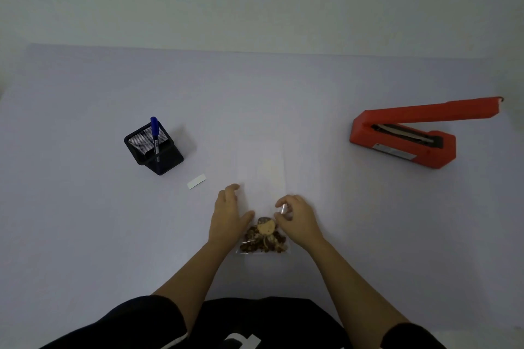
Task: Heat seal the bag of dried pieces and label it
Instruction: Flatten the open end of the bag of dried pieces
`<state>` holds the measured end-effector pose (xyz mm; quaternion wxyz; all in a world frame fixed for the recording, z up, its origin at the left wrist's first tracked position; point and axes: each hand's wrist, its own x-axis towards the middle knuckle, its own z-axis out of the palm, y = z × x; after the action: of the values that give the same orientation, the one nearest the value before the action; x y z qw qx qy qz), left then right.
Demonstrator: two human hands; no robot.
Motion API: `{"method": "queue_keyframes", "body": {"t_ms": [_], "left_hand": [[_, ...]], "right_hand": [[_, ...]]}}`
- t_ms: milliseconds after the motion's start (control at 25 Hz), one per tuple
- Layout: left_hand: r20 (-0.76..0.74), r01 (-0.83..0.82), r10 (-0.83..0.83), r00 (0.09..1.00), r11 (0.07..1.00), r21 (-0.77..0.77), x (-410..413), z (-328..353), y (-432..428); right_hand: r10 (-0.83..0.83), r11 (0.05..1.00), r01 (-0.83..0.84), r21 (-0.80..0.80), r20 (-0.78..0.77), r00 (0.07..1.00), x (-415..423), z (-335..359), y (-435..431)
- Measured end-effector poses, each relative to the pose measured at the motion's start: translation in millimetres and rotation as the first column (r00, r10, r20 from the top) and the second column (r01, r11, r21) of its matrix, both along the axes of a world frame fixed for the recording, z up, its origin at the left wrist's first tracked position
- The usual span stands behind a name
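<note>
one clear bag (pixel 262 176) lies flat near the front of the table (pixel 85 235), dried pieces (pixel 262 241) bunched at its near end. left hand (pixel 226 215) rests loosely on its left edge, right hand (pixel 297 218) pinches the film; best to smooth the mouth flat before the sealer (pixel 402 136).

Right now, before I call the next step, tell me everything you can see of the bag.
The bag is clear, thin plastic, long and narrow, lying flat on the table straight ahead of the person. Brown dried pieces with one pale round slice sit bunched at its near end; the far stretch is empty and barely shows. The left hand rests on its left edge; the right hand pinches plastic at its right edge.
</note>
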<state>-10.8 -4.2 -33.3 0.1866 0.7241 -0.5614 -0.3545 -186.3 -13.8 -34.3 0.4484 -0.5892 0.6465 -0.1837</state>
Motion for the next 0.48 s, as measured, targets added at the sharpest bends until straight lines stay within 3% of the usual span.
{"method": "queue_keyframes", "body": {"t_ms": [120,240,480], "left_hand": [[0.159,0.125,-0.116,0.980,0.991,-0.051,-3.4,-2.9,-2.5],[0.134,0.178,-0.175,0.975,0.984,-0.013,-8.8,-0.4,-8.2],[0.115,0.130,-0.148,0.982,0.981,0.146,-16.9,5.5,-21.4]], "right_hand": [[-0.064,0.997,0.052,-0.064,-0.190,0.980,6.2,0.6,-3.8],[-0.056,0.998,0.046,-0.042,-0.301,0.952,8.4,7.2,-11.9],[0.021,1.000,-0.013,0.020,-0.406,0.914,17.1,8.9,-23.4]]}}
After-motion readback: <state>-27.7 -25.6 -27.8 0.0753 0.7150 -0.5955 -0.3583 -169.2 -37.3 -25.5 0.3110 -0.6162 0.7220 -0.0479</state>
